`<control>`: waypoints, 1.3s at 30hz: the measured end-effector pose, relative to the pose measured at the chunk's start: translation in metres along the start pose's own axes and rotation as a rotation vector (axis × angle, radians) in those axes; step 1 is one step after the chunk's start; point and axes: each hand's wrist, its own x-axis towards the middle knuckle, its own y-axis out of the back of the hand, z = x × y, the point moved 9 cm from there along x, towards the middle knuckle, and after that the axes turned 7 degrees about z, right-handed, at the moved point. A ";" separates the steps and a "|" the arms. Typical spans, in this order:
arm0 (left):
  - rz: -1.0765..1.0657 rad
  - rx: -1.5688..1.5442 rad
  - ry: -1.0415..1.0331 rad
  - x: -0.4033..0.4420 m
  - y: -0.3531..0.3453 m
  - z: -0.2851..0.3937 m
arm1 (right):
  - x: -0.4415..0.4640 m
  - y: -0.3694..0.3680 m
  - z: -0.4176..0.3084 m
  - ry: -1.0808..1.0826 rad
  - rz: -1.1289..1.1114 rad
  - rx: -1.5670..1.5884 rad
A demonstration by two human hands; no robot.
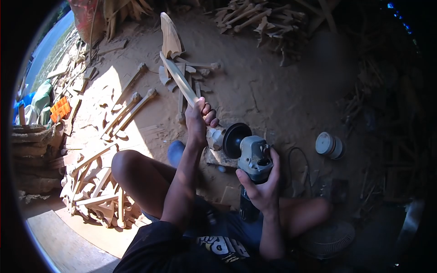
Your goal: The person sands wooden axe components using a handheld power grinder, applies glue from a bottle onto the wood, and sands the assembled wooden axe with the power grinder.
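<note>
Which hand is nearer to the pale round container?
Right. The right hand holds the grinder, to the left of the container. The left hand grips the wooden piece, farther left, beyond the grinder.

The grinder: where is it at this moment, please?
In the head view, the grinder is just right of centre, in the right hand, its black disc beside the left hand's wood.

the wooden piece (178, 76) looks smooth, the grinder (254, 158) matt metal, the ground (268, 93) rough.
</note>
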 end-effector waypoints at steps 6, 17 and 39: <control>-0.047 -0.093 0.004 0.010 0.006 0.001 | 0.000 0.001 0.004 0.002 0.041 0.006; -0.025 -0.074 0.040 0.007 0.001 -0.005 | 0.002 0.003 0.000 -0.031 0.018 0.066; 0.084 -0.551 0.560 0.000 0.019 -0.056 | -0.003 0.011 0.000 0.026 0.108 0.075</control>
